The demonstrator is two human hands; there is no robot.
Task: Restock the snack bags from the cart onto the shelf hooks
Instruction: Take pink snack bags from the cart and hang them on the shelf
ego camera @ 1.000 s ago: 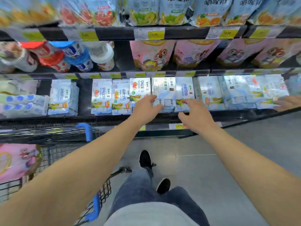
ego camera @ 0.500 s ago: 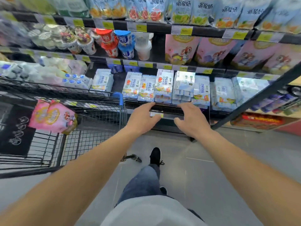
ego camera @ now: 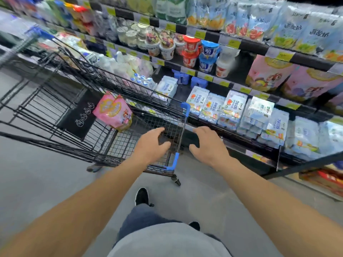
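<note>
A black wire shopping cart (ego camera: 55,101) with blue corner caps stands left of centre, beside the shelves. Pink snack bags (ego camera: 113,111) with a cartoon print lie in its basket near the handle end. More pink bags of the same print (ego camera: 269,75) hang on the shelf at the right. My left hand (ego camera: 151,145) hovers over the cart's near end, fingers loosely spread, holding nothing. My right hand (ego camera: 207,145) is just right of the cart's blue-capped post (ego camera: 181,138), fingers relaxed and empty.
Shelves run from upper left to right: yoghurt cups (ego camera: 191,52), white-blue multipacks (ego camera: 233,110) on the low shelf, blue pouches (ego camera: 278,28) on top. A black shelf edge rail (ego camera: 306,166) juts out at lower right. Grey floor lies under my feet (ego camera: 142,196).
My view has swung left and the cart now fills the centre-left. Both hands have come away from the low shelf and now hover at the cart's near end, still empty.
</note>
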